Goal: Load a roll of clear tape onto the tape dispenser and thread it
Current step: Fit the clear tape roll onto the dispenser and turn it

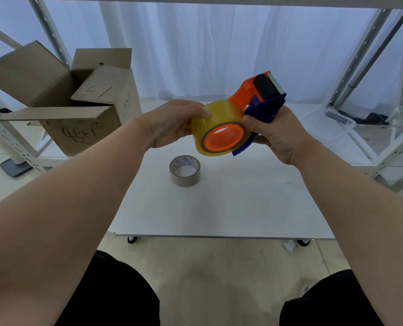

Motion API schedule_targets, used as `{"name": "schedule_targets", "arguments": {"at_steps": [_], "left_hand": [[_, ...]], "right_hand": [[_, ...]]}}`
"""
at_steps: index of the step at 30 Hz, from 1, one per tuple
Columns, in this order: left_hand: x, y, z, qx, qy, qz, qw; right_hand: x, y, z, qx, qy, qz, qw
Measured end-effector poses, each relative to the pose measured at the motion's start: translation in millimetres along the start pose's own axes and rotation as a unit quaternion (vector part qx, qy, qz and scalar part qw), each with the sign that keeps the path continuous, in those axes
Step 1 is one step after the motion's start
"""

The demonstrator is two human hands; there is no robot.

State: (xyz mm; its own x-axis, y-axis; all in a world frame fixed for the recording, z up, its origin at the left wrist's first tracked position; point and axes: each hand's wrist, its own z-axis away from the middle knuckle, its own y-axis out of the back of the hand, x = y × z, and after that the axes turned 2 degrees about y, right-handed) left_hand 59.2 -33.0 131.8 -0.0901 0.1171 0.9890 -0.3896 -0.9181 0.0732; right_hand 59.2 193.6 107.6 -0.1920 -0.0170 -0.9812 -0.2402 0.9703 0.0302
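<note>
Left hand (172, 124) grips clear tape roll (219, 112), seated on tape dispenser's (265, 101) orange hub, above table (242, 208). Right hand (279, 135) clasps dispenser at roll's 3 o'clock. Cardboard core (185, 171) on table, roll's 7 o'clock.

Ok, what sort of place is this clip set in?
Likely a packing or storeroom workspace: pale slotted metal shelving uprights flank a white wheeled table, an open brown cardboard box sits at the left, and an orange and blue tape dispenser is in hand.
</note>
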Motion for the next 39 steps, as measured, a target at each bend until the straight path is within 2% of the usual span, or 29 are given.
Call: {"name": "schedule_targets", "arguments": {"at_steps": [6,11,14,17,20,23,31,36,39], "left_hand": [[-3.7,-0.9,-2.6,0.005,0.04,-0.092,0.995],[-1.4,-9.2,-3.9,0.01,0.039,-0.173,0.984],[-0.1,-10.4,-1.3,0.008,0.015,-0.141,0.99],[4.8,-7.2,6.0,-0.004,-0.012,-0.036,0.999],[6.2,0.6,7.2,-0.024,-0.047,0.079,0.995],[4.8,5.0,7.7,-0.059,-0.047,0.099,0.992],[-3.2,1.9,8.5,-0.003,-0.022,-0.01,1.0],[-1.5,-1.5,7.6,0.031,-0.013,-0.038,0.999],[-1.1,-2.5,4.9,0.051,0.011,-0.111,0.992]], "right_hand": [[-3.8,-9.6,1.1,-0.016,0.051,0.112,0.992],[-7.7,-18.9,2.0,-0.038,0.089,0.191,0.977],[-7.2,-14.1,3.5,-0.037,0.063,0.112,0.991],[-6.0,-7.2,1.6,-0.03,0.014,0.019,0.999],[-5.4,-5.6,1.8,-0.03,-0.008,-0.084,0.996],[-4.1,-4.8,3.2,-0.043,-0.02,-0.135,0.99],[-0.9,-2.9,2.8,0.007,0.002,0.001,1.0],[-6.5,-7.3,4.7,0.001,0.025,0.054,0.998],[-9.9,-13.5,6.8,0.001,0.047,0.097,0.994]]}}
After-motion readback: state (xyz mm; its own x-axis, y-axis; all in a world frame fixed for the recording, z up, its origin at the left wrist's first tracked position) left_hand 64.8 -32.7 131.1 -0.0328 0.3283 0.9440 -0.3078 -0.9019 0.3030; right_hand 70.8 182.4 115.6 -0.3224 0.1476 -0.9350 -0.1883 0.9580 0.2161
